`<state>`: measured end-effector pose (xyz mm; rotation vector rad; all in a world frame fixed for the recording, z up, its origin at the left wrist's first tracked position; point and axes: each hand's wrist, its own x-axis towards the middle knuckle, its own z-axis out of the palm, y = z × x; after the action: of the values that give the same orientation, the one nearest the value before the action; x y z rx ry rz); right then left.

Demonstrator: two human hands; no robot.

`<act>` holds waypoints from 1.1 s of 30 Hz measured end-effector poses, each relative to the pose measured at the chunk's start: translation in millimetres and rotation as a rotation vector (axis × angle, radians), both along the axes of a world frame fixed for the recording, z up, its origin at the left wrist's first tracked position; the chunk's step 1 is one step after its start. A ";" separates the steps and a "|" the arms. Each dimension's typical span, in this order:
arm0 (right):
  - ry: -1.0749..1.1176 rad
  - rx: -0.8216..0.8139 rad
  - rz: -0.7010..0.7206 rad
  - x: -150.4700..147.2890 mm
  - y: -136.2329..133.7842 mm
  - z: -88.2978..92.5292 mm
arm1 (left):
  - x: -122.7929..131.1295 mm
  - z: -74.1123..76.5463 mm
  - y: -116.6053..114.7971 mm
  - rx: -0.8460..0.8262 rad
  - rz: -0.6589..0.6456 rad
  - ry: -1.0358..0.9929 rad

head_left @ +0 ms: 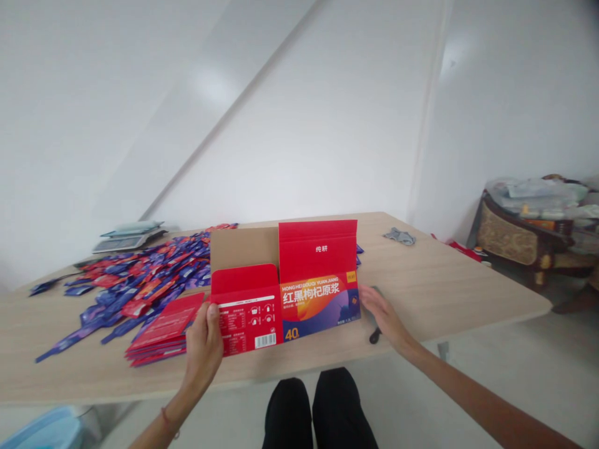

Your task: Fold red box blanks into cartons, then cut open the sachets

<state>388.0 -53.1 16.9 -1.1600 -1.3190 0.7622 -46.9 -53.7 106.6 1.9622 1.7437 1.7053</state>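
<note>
A red printed cardboard box point(248, 321), partly unfolded with its top flaps up, is held above the near edge of the table. My left hand point(204, 337) grips its left side, thumb on the front and fingers behind. At the other end, my right hand point(384, 315) has its fingers stretched out against the right edge of the orange and purple panel point(318, 305). Left of the box lies a stack of flat red cartons point(163, 330). A small tool with a black end point(375, 336) rests beneath my right hand, partly hidden by it.
Many purple and red sachets point(140, 280) are heaped on the left of the wooden table point(440, 280). A grey cloth point(399, 236) lies at the back right. A blue basin point(44, 430) stands below left; a bag-laden armchair point(510, 234) stands right.
</note>
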 end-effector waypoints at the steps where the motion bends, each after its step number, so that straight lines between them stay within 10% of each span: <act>1: 0.131 -0.066 0.010 -5.2 5.2 8.3 | 1.6 -4.0 0.1 -0.006 -0.009 -0.010; 6: 0.442 -0.280 -0.017 -25.2 24.8 40.7 | 15.3 -25.2 -3.0 -0.052 -0.053 -0.086; 12: 0.268 -0.233 0.191 -0.1 21.8 36.2 | 23.0 -31.2 -16.7 -0.141 -0.083 -0.197; 17: -0.551 -0.193 -0.361 46.2 27.0 -7.6 | 4.8 -30.9 -22.8 -0.213 -0.129 -0.260; 21: -1.047 -0.432 -0.437 51.6 22.1 -50.5 | -4.8 -31.1 -23.9 -0.227 -0.098 -0.272; 26: -1.155 -0.271 -0.416 72.9 25.4 -72.0 | -6.7 -28.6 -26.0 -0.227 -0.074 -0.272; 33: -1.084 -0.321 -0.649 179.5 66.7 -48.4 | -7.0 -38.9 -23.4 -0.280 -0.051 -0.254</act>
<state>567.4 13.5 -31.5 -2.2785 -1.5110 -0.2262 -53.9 -77.1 67.6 1.5858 1.7152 1.5182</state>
